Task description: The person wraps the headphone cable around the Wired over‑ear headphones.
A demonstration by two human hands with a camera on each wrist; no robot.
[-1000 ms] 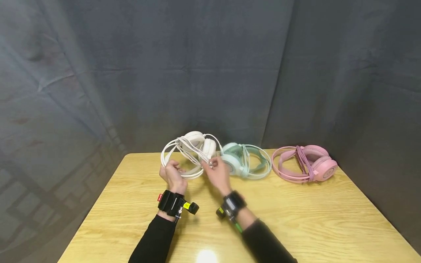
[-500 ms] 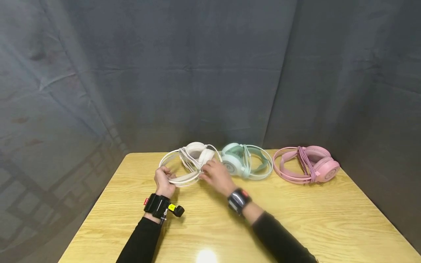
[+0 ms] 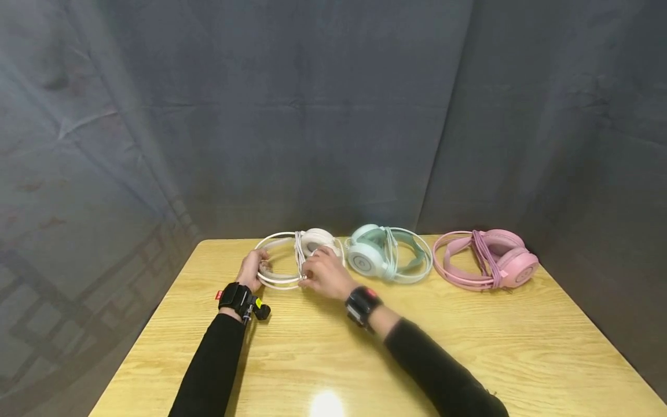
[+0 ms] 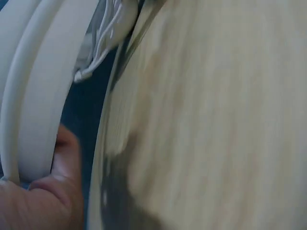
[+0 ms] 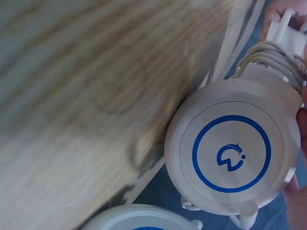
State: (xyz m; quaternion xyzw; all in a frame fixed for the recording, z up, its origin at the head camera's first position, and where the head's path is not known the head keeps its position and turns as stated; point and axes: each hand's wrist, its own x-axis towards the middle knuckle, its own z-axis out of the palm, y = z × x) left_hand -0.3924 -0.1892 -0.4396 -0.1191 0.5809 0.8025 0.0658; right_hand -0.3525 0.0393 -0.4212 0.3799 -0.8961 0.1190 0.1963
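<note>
A white headset (image 3: 285,259) with its cable wound round it lies on the wooden table (image 3: 365,347) at the back left. My left hand (image 3: 254,267) grips the headband loop; the left wrist view shows the white band (image 4: 33,96) against a fingertip (image 4: 55,189). My right hand (image 3: 314,270) holds the ear-cup end and the wound cable. In the right wrist view the white ear cup (image 5: 230,153) with a blue ring logo lies flat, cable strands (image 5: 268,52) above it.
A mint headset (image 3: 388,255) lies right beside the white one, and a pink headset (image 3: 487,258) sits further right, both cable-wrapped. A dark cloth backdrop hangs just behind the table. Another ear cup's rim (image 5: 139,218) shows at the bottom of the right wrist view.
The white headset came down from the air onto the table and shifted left. Both hands went down and forward with it, still holding it.
</note>
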